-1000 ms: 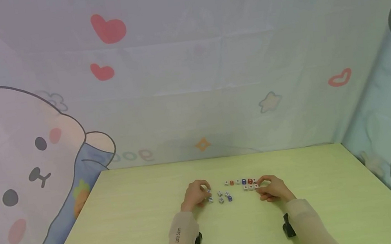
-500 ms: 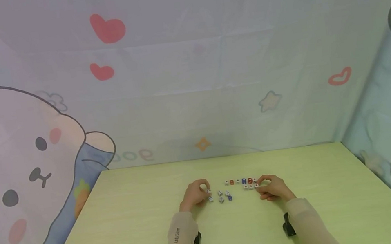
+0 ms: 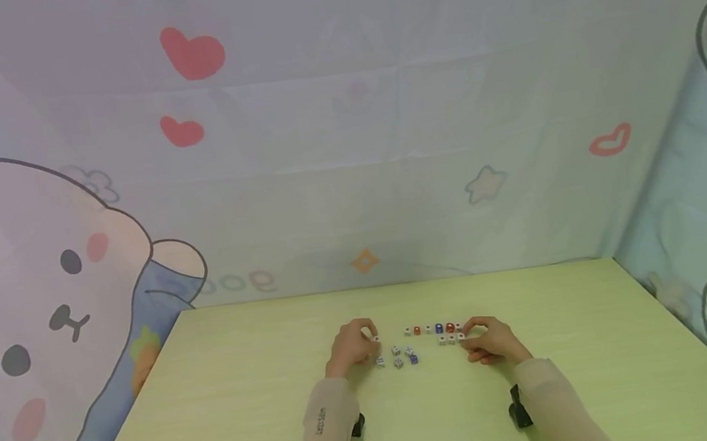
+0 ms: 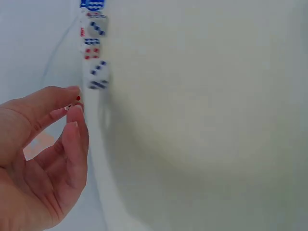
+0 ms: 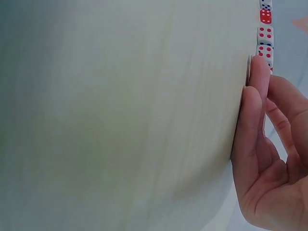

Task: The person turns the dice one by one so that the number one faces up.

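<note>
My left hand [image 3: 351,346] pinches a small white die [image 4: 77,98] with a red dot between thumb and fingertips, raised slightly over the loose dice in the head view. Just right of it lie several loose dice [image 3: 398,363], mostly white, with a blue die [image 3: 414,359] among them. My right hand [image 3: 493,340] curls its thumb and index finger around the right end of two rows of dice. Its fingertips pinch at the end white die [image 3: 461,338] of the front row, partly covering it. The back row [image 3: 428,330] mixes white, red and blue dice.
A pale yellow-green table [image 3: 251,413] carries everything, its far edge meeting a printed cloth backdrop [image 3: 316,143] with hearts and a cartoon bear. Black straps [image 3: 519,407] sit at both wrists. Another white die [image 3: 380,362] lies close beneath my left hand.
My left hand has picked up a die from the left side of the loose group and moved slightly upward and away. My right hand stays at the end of the rows.
</note>
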The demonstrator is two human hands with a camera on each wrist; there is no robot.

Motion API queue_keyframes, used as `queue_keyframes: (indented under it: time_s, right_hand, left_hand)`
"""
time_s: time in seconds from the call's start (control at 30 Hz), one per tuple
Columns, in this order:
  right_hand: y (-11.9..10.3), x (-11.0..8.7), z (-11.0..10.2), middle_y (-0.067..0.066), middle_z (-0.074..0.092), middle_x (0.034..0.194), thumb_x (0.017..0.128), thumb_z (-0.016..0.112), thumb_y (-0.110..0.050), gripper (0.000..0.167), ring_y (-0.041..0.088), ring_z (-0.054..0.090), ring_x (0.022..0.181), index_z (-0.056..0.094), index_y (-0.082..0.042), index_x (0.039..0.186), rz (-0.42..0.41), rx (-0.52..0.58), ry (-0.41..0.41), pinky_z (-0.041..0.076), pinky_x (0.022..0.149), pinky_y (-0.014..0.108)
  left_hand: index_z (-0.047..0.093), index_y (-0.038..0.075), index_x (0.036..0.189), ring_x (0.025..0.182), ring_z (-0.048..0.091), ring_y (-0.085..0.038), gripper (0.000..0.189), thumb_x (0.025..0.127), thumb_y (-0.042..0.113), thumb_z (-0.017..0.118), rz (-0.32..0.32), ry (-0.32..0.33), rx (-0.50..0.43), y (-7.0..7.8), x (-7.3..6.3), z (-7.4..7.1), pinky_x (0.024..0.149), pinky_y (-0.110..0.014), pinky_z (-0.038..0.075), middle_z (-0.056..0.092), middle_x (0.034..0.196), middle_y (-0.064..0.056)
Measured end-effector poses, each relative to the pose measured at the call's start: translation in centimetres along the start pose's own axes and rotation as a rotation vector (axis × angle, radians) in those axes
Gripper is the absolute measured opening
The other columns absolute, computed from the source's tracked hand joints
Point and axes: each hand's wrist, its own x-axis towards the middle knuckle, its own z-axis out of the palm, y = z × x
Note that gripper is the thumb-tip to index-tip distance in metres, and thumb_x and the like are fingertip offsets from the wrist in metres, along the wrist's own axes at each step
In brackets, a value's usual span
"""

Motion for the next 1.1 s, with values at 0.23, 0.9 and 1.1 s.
queue_keyframes:
  time_s: [0.23, 0.9, 1.1]
  right_hand:
    - [0.2, 0.4, -0.1, 0.003, 0.062, 0.054, 0.080, 0.065, -0.012, 0.025, 0.009, 0.057, 0.044, 0.059, -0.009, 0.104, 0.011, 0.007, 0.012, 0.046, 0.040, 0.021]
    - [0.5, 0.5, 0.2, 0.003, 0.062, 0.052, 0.079, 0.066, -0.011, 0.023, 0.009, 0.058, 0.043, 0.060, -0.010, 0.102, 0.014, 0.004, 0.034, 0.047, 0.040, 0.022]
    - [0.3, 0.4, 0.1, 0.003, 0.062, 0.052, 0.079, 0.066, -0.012, 0.024, 0.009, 0.058, 0.043, 0.060, -0.010, 0.102, 0.008, 0.005, 0.033, 0.047, 0.040, 0.022]
  left_hand:
    - [0.064, 0.008, 0.090, 0.056, 0.060, -0.019, 0.014, 0.077, 0.011, 0.068, 0.084, 0.011, 0.040, 3.7, 1.5, 1.5, 0.042, -0.023, 0.046, 0.065, 0.075, -0.007]
    - [0.067, 0.016, 0.084, 0.069, 0.057, -0.018, 0.014, 0.071, 0.016, 0.072, 0.033, 0.071, 0.421, 6.5, 2.1, 7.6, 0.052, -0.029, 0.047, 0.066, 0.101, -0.005]
    - [0.067, 0.013, 0.085, 0.058, 0.053, -0.012, 0.012, 0.074, 0.017, 0.071, 0.058, 0.097, 0.304, 6.7, 1.6, 6.8, 0.045, -0.024, 0.042, 0.067, 0.086, -0.003]
